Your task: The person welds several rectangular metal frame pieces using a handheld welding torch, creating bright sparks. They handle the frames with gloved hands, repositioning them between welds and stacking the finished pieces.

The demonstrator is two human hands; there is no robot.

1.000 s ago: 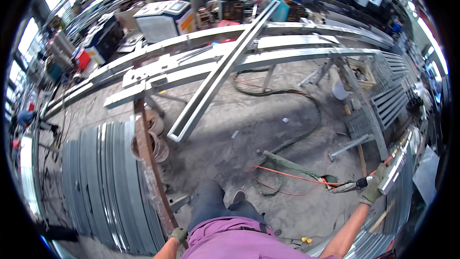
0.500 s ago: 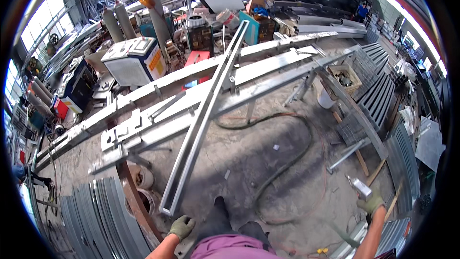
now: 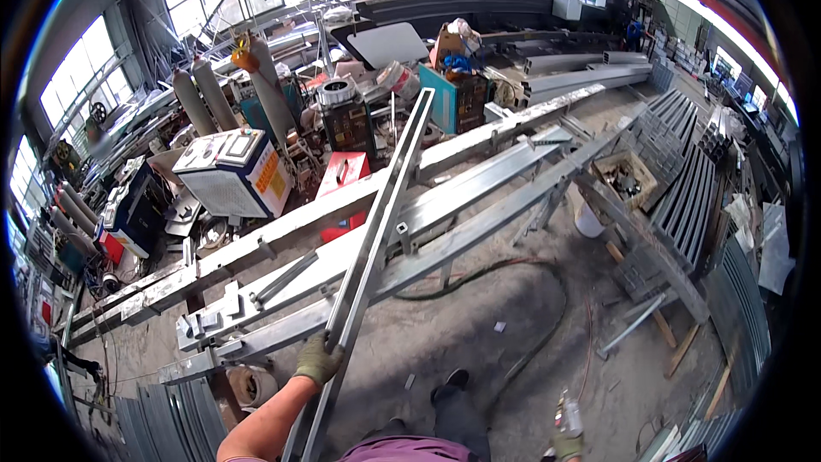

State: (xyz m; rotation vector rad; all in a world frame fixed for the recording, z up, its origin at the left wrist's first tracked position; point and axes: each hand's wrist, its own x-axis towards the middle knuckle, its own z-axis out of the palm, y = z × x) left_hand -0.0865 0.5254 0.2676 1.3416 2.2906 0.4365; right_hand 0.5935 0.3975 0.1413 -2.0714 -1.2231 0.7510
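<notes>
A long silver metal channel (image 3: 374, 268) lies slantwise across the workbench beams, its near end running down toward my legs. My left hand (image 3: 319, 361), in a green work glove, is closed on the channel's left edge, fingers wrapped over it. At the lower right, my right hand (image 3: 568, 446), gloved the same way, holds a silver gun-shaped tool (image 3: 568, 415) with its narrow end pointing forward. The lower part of that hand is cut off by the picture's edge. A short piece of square tube (image 3: 404, 238) stands on the bench beside the channel.
Long steel beams (image 3: 479, 248) form the bench. A dark hose (image 3: 539, 351) curls over the concrete floor. Grey metal sheets (image 3: 167, 423) are stacked at lower left; a bucket (image 3: 250, 387) stands beside them. A white machine cabinet (image 3: 231, 173) and gas cylinders (image 3: 214, 94) stand behind.
My left hand has moved forward from beside the channel's near end and taken hold of it. My right hand, with the tool, has come down and inward. The view has shifted closer to the bench.
</notes>
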